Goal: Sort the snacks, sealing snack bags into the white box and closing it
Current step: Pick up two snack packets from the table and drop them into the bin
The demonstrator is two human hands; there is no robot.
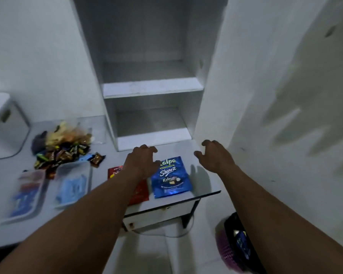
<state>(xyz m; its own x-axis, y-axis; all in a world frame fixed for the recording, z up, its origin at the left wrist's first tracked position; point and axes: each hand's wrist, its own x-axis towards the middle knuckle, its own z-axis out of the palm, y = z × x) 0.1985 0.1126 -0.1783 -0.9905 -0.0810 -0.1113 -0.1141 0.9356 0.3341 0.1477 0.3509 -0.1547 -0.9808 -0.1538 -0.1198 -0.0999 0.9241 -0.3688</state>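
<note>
While left hand (142,163), right hand (214,157) spread empty, white table (201,180) meets wall shelves (152,88).

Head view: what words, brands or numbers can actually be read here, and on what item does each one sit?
"alpa": top of the blue snack bag, first letter hidden behind the left hand.
"Share it": middle of the same bag.
"Ke" and a line starting "10": lower on that bag, the rest blurred.
Red snack bag, candy wrappers, plastic containers: print too blurred or small to read.
</note>
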